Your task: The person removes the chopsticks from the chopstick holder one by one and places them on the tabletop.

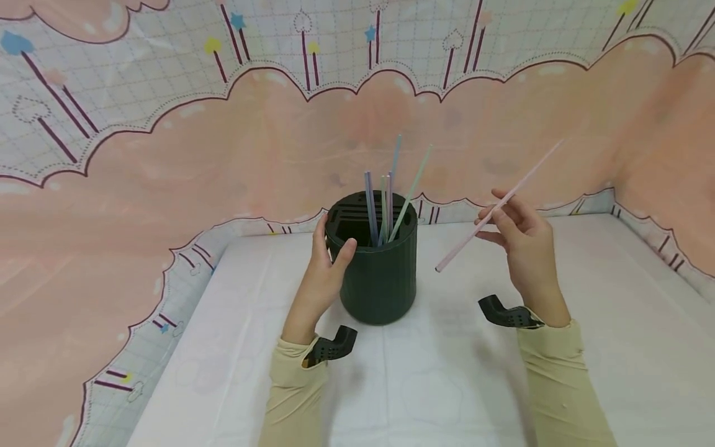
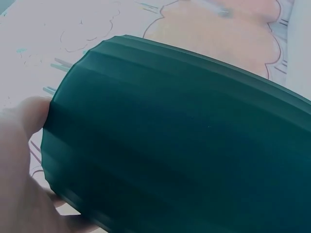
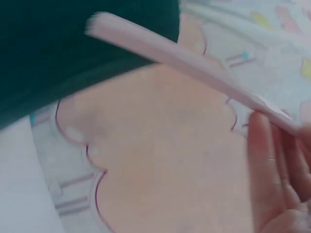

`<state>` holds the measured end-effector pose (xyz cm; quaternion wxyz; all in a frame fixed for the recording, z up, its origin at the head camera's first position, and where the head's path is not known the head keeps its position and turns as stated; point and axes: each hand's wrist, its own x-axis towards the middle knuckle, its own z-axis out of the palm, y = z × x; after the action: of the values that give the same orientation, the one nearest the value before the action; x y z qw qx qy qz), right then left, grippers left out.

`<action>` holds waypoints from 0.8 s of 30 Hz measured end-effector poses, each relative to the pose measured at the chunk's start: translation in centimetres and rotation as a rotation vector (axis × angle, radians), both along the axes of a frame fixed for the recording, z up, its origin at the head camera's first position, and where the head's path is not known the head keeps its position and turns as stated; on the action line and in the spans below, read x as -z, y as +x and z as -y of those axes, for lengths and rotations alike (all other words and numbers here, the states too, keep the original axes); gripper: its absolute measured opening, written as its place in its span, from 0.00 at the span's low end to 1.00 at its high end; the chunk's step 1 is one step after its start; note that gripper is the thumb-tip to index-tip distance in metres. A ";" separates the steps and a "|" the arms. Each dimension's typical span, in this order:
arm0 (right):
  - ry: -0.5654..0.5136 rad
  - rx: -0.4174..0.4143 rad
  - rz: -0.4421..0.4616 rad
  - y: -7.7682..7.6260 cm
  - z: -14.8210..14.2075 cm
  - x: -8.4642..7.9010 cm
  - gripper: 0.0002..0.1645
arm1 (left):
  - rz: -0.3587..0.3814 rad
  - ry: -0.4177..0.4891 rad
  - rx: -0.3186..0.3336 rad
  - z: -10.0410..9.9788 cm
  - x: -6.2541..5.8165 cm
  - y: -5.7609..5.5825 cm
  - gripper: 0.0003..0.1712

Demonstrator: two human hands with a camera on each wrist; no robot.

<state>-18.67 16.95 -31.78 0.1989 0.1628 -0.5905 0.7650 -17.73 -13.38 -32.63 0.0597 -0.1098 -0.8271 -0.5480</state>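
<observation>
A dark green round holder (image 1: 380, 285) with a slotted top stands upright on the white table. My left hand (image 1: 319, 279) grips its left side near the rim, thumb in front and fingers behind; in the left wrist view the holder's ribbed wall (image 2: 170, 136) fills most of the picture. Several thin straws, among them a green straw (image 1: 414, 183) and a purple straw (image 1: 370, 208), stick up out of the holder, leaning different ways. To the right of it, my right hand (image 1: 529, 248) pinches a pink straw (image 1: 466, 242) in the air, its lower end slanting toward the holder.
White cloth covers the table (image 1: 447, 385). Behind it rises a peach backdrop (image 1: 268, 155) with scalloped edges and printed candles, which also wraps the left and right sides. A black wrist mount (image 1: 335, 344) sits on the left sleeve, another mount (image 1: 505, 313) on the right.
</observation>
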 end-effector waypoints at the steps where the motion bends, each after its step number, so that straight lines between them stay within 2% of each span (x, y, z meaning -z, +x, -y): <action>1: 0.067 0.009 0.031 -0.2 -0.2 0.2 0.23 | 0.002 -0.001 0.004 0.0 -0.1 0.0 0.43; 7: 0.466 0.058 0.197 -1.4 -1.0 2.0 0.22 | 0.010 0.028 0.019 0.0 -0.1 0.1 0.44; 13: 0.745 0.053 0.307 -2.6 -1.2 4.4 0.21 | 0.011 0.020 0.002 -0.1 0.1 -0.1 0.44; 17: 0.854 0.007 0.353 -3.5 -1.3 6.1 0.23 | 0.019 0.022 0.013 -0.4 -0.2 0.0 0.44; 22: 0.890 -0.049 0.471 -4.2 -1.3 7.6 0.22 | 0.020 0.018 0.009 -0.3 -0.3 0.0 0.44; 24: 0.898 -0.061 0.520 -4.3 -1.4 8.0 0.21 | 0.016 0.012 0.002 -0.1 0.1 -0.2 0.44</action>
<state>-23.01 18.32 -39.80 -0.0664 0.0536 -0.8855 0.4567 -17.93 -13.32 -32.72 0.0533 -0.1057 -0.8241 -0.5539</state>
